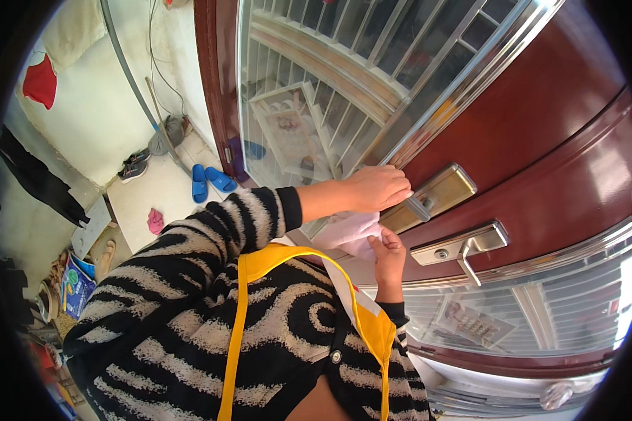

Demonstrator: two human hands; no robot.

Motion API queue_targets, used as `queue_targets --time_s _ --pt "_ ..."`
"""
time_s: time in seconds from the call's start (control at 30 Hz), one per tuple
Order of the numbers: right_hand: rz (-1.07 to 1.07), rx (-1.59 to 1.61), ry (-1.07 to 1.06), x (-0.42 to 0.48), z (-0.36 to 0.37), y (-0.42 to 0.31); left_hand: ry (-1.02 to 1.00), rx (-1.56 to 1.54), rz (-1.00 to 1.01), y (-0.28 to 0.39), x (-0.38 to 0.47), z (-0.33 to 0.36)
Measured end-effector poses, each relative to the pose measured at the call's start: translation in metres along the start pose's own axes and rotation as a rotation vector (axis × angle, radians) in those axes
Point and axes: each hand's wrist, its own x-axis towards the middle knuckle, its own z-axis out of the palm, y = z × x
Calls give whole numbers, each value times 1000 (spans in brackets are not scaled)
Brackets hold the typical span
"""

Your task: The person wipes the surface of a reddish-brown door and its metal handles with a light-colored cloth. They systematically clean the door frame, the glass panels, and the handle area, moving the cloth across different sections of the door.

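Observation:
My right hand pinches a pale pink cloth, which hangs in folds below my other hand. My left hand is curled at the near end of a lever handle on a brass-toned door plate. Its palm and fingertips are hidden, so what it grips does not show. Both hands are in front of a dark red door with glass panels. A second, silver lock plate with a keyhole and lever sits just to the right of my right hand.
Blue slippers and dark shoes lie on the tiled floor at left, near a crumpled pink cloth. A grey pipe runs down by the wall. The door's glass reflects window bars. Bags and clutter stand lower left.

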Motion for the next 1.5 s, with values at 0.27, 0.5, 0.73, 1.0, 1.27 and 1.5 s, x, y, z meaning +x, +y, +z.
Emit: queue_targets --time_s 0.27,0.5,0.73,1.0,1.27,1.5 --pt "-169 -237 -3 -18 40 -72 21 -200 -391 26 -56 -51" --pt "-313 -361 -13 -3 78 -108 -279 -1157 -800 43 -90 -51" --pt "-718 -747 -111 19 80 -149 183 -1137 -717 32 -74 -65" --pt "-888 -1145 5 57 57 -148 709 -490 -298 3 -12 -104" --pt "-914 -1247 65 65 53 -137 553 386 129 7 54 -83" --pt "-855 -1175 87 65 51 -134 641 390 305 10 120 -138"
